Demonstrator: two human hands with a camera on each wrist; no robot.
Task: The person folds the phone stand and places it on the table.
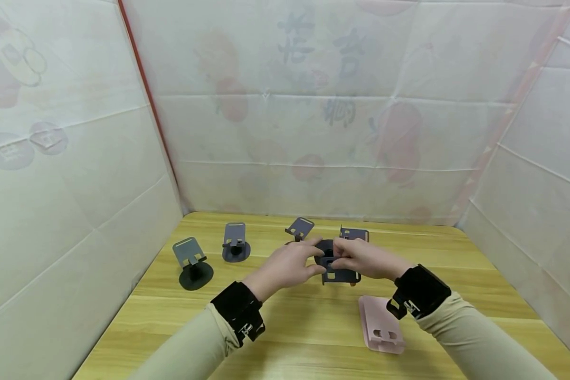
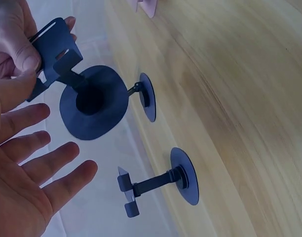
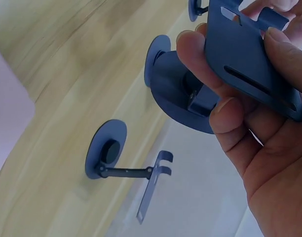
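Note:
Both hands meet over the middle of the wooden table (image 1: 285,327) around a dark blue phone stand (image 1: 342,276). My right hand (image 1: 338,258) pinches the stand's slotted plate (image 3: 249,54) between thumb and fingers. The stand's round base (image 2: 92,106) hangs off the table, tilted towards my left hand (image 1: 315,263). In the left wrist view the left hand's fingers (image 2: 67,153) are straight and spread just beside that base, gripping nothing. Whether they touch the base I cannot tell.
Other stands sit on the table behind the hands: a black one (image 1: 195,264), a blue one (image 1: 236,243), and two more (image 1: 300,228) (image 1: 354,234). A loose pink plate (image 1: 382,324) lies flat under my right forearm. White sheet walls (image 1: 76,184) close in three sides.

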